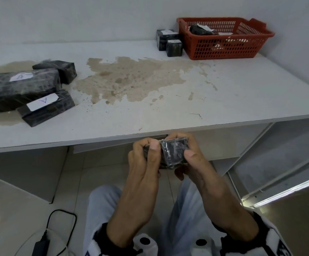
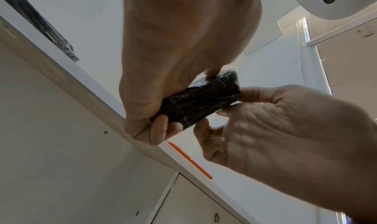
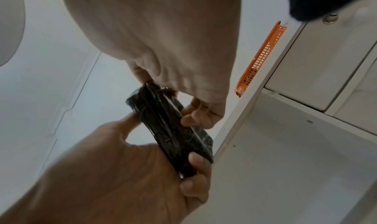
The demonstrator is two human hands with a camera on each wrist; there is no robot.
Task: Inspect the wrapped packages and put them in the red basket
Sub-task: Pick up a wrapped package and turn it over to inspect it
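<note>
Below table edge, both hands' fingers pinch package.

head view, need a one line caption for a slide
Both hands, left hand and right hand, grip a small black wrapped package below the table edge, red basket waiting.

I see a white table with a big tan stain on its top, set against plain white walls. Below the table lie pale floor tiles, with a black cable.
</note>
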